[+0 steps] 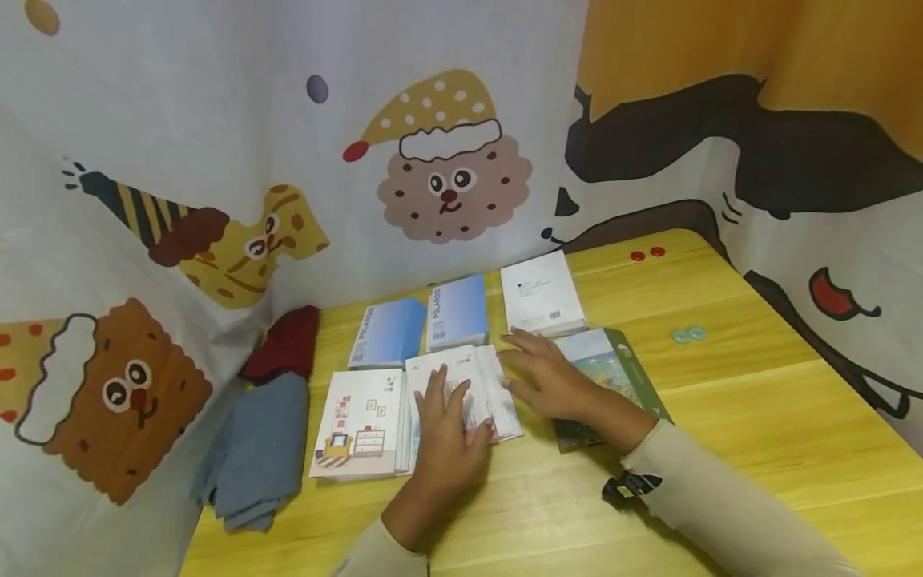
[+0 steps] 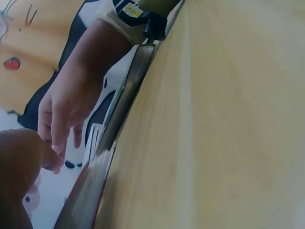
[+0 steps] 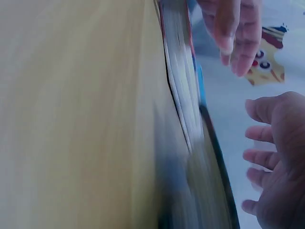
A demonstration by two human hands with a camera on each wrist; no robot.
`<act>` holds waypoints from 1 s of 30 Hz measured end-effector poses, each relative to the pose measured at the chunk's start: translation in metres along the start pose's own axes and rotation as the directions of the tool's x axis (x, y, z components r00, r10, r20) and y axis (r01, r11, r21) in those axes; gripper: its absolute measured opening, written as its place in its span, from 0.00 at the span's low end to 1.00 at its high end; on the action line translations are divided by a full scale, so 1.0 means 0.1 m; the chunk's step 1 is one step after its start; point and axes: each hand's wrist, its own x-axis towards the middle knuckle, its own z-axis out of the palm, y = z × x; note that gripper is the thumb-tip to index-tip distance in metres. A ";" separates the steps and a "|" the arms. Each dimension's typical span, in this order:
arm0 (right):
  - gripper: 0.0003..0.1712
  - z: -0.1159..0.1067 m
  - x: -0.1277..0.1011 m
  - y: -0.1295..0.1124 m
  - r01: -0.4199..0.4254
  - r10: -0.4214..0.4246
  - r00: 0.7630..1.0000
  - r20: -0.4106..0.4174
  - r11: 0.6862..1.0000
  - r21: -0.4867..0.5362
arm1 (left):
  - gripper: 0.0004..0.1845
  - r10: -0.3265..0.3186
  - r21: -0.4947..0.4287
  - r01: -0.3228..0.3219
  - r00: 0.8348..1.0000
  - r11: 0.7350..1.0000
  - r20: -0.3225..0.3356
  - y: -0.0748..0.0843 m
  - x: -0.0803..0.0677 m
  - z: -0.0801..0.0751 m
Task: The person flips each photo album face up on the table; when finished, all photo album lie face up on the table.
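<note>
My left hand (image 1: 449, 429) lies over a pile of white illustrated cards (image 1: 433, 365), fingers spread and nearly straight. My right hand (image 1: 548, 375) hovers between that pile and a dark green picture box (image 1: 613, 361), fingers apart and slightly bent, nothing held. In the right wrist view the fingers of my right hand (image 3: 286, 157) hang above the edges of the stacks, facing my left hand (image 3: 233, 36). Left of the pile lies another white stack (image 1: 360, 409) with a drawn room on top.
Behind stand two blue boxes (image 1: 389, 328) and a white box (image 1: 541, 288). Folded grey cloth (image 1: 263, 449) and dark red cloth (image 1: 284, 344) lie at the left edge. Red discs (image 1: 638, 256) and pale green rings (image 1: 680, 334) sit at the right. A printed curtain (image 1: 288, 120) hangs behind the table.
</note>
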 end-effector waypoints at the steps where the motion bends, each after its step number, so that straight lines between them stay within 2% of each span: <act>1: 0.27 -0.04 -0.02 0.04 -0.008 0.008 1.000 -0.018 1.000 -0.004 | 0.32 0.005 0.007 -0.005 1.000 1.000 0.015 0.03 0.02 0.03; 4: 0.27 -0.14 -0.09 0.18 -0.043 0.041 0.998 -0.057 0.998 -0.043 | 0.33 0.019 0.022 -0.020 0.997 1.000 0.080 0.13 0.09 0.10; 7: 0.26 -0.23 -0.18 0.31 -0.108 0.100 0.991 -0.084 0.990 -0.095 | 0.34 0.017 0.026 -0.022 0.984 0.999 0.176 0.25 0.16 0.18; 12: 0.29 -0.34 -0.28 0.46 -0.209 0.197 0.976 -0.088 0.967 -0.146 | 0.38 0.007 0.008 -0.010 0.942 1.000 0.335 0.43 0.28 0.37; 17: 0.32 -0.32 -0.32 0.56 -0.226 0.218 0.974 -0.062 0.956 -0.187 | 0.42 -0.011 -0.011 0.018 0.890 1.000 0.456 0.52 0.35 0.54; 19: 0.32 -0.29 -0.32 0.59 -0.220 0.213 0.975 -0.059 0.953 -0.206 | 0.44 -0.008 0.009 0.005 0.878 1.000 0.479 0.55 0.35 0.57; 26: 0.33 -0.27 -0.32 0.62 -0.237 0.228 0.971 -0.069 0.949 -0.210 | 0.47 0.033 0.063 -0.070 0.883 0.996 0.468 0.58 0.32 0.65; 30: 0.32 -0.28 -0.32 0.64 -0.248 0.240 0.969 -0.064 0.952 -0.181 | 0.50 0.058 0.046 -0.092 0.872 0.995 0.485 0.57 0.30 0.68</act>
